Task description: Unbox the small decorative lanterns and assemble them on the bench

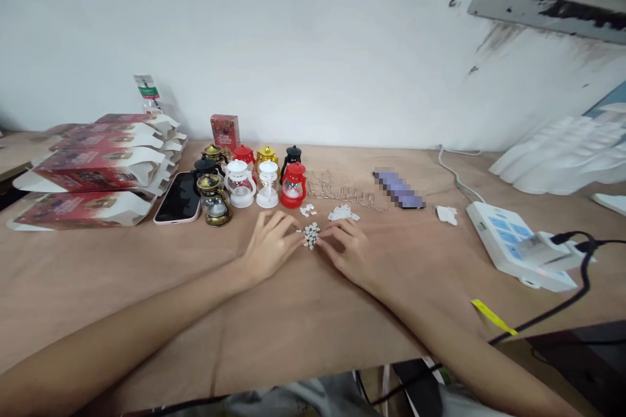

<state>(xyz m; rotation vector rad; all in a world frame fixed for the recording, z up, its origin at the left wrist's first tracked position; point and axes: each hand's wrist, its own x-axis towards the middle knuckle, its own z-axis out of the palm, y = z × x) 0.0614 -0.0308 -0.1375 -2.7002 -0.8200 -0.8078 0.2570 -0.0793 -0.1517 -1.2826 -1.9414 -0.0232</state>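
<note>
A small pile of round silvery-white pieces [311, 234], like button cells, lies on the table between my hands. My left hand [274, 244] rests at the pile's left side, its fingers bent and apart, the tips at the edge of the pieces. From the other side, my right hand [348, 249] touches the pile's edge with thumb and forefinger apart. Just beyond lie small white tabs [308, 210] and a larger heap of white plastic bits [343, 212]. Several miniature lanterns stand behind, among them a red one [293, 186], a white one [267, 185] and a bronze one [214, 201].
Bent wire handles [337, 192] lie behind the white bits. A phone [178, 197] and stacked red boxes [98, 166] are at left, with a small red box [225, 131] near the wall. A blurred phone-like item [398, 190] and a power strip [518, 244] with cables are at right.
</note>
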